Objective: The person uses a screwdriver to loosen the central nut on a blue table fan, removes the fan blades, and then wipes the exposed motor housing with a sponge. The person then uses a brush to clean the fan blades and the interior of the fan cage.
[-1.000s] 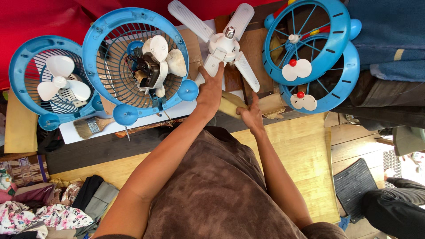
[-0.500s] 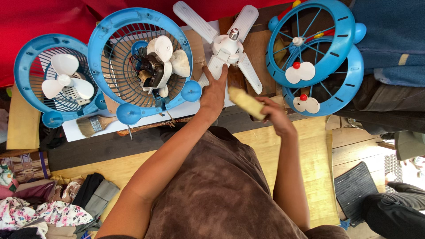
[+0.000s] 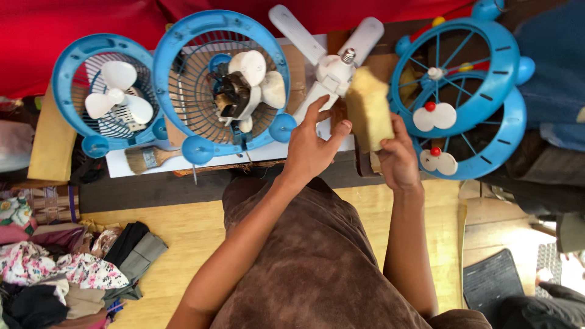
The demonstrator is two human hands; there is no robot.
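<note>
Right-hand grip (image 3: 399,159) closed on my yellow sponge (image 3: 368,108), now raised beside the white folding-blade lamp (image 3: 332,67); left hand (image 3: 312,149) open, touching it

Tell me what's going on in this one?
A person sits at a low bench crowded with blue fan parts. The right hand holds up a yellow sponge, while the left hand rests its fingers on a white folding-blade lamp with a screw base. To the left lie two blue fans and a paintbrush; to the right, two blue fan grilles are stacked.
</note>
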